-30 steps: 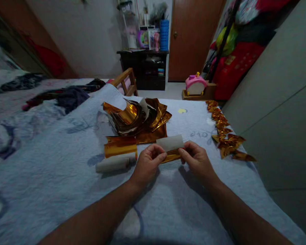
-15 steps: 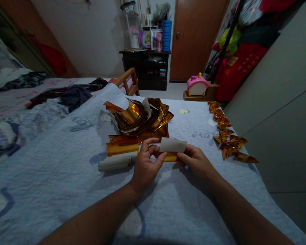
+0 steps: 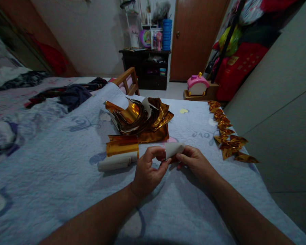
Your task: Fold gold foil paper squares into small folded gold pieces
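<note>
My left hand [image 3: 148,167] and my right hand [image 3: 193,160] both pinch a small foil sheet [image 3: 173,149], its pale back side facing up and curled over between the fingertips, low over the light blue quilt [image 3: 66,177]. Just beyond my hands lies a heap of curled gold foil sheets [image 3: 140,119]. A folded gold piece [image 3: 122,148] and a pale rolled piece [image 3: 116,163] rest left of my left hand.
A row of several folded gold shapes [image 3: 226,134] runs along the quilt's right edge beside a grey wall. Dark clothes [image 3: 71,95] lie at the far left. Beyond the bed stand a wooden chair [image 3: 126,81], a dark cabinet [image 3: 146,68] and a pink toy [image 3: 197,85].
The sheet was held flat with gold showing below; now it is folded or rolled narrower, pale side out, and my left fingers have curled closer round its left end.
</note>
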Demonstrator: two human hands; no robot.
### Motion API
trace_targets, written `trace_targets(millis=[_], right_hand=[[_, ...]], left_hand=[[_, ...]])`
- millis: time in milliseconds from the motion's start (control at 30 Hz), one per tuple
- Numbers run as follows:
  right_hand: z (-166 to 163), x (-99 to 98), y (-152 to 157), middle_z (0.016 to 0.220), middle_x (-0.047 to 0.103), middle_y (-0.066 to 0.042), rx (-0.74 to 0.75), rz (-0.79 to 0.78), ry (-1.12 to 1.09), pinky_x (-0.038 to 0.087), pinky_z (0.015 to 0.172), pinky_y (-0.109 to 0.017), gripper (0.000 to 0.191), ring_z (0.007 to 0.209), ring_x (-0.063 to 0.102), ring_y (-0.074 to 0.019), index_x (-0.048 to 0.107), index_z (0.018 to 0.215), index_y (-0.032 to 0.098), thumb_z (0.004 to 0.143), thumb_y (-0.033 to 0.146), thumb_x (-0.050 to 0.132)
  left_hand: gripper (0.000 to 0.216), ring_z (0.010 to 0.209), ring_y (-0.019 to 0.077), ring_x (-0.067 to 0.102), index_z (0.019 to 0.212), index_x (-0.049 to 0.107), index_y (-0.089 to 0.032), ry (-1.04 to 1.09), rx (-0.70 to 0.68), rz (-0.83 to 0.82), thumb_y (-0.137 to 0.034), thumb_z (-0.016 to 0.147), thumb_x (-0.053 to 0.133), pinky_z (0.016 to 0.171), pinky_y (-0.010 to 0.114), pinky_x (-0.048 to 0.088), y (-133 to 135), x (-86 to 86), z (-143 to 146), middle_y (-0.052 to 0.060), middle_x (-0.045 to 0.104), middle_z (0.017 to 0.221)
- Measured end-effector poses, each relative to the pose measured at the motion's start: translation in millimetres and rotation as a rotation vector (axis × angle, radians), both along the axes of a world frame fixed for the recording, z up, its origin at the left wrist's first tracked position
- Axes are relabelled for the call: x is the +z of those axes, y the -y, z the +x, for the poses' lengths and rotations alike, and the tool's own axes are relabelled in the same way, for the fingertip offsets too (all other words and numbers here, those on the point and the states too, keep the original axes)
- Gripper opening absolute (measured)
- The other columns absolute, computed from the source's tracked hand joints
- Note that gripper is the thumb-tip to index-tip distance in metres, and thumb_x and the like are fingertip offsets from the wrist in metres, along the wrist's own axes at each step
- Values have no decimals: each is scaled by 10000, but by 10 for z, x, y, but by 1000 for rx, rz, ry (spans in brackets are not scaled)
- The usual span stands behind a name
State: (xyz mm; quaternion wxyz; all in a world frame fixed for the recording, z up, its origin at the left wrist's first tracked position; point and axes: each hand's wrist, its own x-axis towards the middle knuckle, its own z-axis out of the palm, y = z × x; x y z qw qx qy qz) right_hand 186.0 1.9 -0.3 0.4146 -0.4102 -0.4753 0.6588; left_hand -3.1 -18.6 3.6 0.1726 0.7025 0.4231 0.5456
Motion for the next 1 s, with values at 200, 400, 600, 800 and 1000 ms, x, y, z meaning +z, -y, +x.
trace_targets(millis=[200, 400, 600, 800, 1000], right_hand=[[8, 15, 0, 933, 750, -87, -9, -8, 24, 493, 583, -272, 314, 791, 677, -198, 747, 1016, 180, 772, 377, 760], [26, 11, -14, 774, 661, -31, -71, 16, 112, 434, 556, -268, 292, 638, 550, -138, 718, 946, 153, 752, 372, 740], [37, 10, -30, 728, 612, -13, -138, 116, 337, 394, 578, -284, 148, 636, 525, -152, 646, 844, 191, 773, 320, 659], [32, -39, -2, 666, 541, 32, -224, 240, 627, 364, 564, -281, 94, 601, 502, -155, 530, 845, 229, 772, 235, 589], [7, -114, 8, 720, 558, 19, -213, 339, 898, 369, 619, -292, 303, 666, 546, -188, 459, 1079, 200, 785, 169, 523]], left_hand=[[127, 680, 99, 623, 886, 619, -203, -7, -9, -92, -162, 816, 718, 677, 202, 486, 2, 48, -19, -43, 654, 760], [106, 768, 127, 609, 856, 588, -196, 249, -79, -431, -262, 861, 671, 739, 240, 473, -92, -20, -1, -14, 627, 806], [327, 629, 115, 543, 1165, 467, -213, 315, -132, -705, -260, 872, 604, 640, 230, 407, -183, -52, 30, -83, 539, 684], [396, 634, 135, 551, 1267, 430, -205, -8, -50, -640, -178, 886, 533, 650, 255, 386, -206, -90, 38, -88, 516, 678], [303, 856, 219, 611, 1157, 546, -202, -498, 55, -475, -111, 868, 552, 849, 381, 393, -212, -137, 66, -3, 634, 820]])
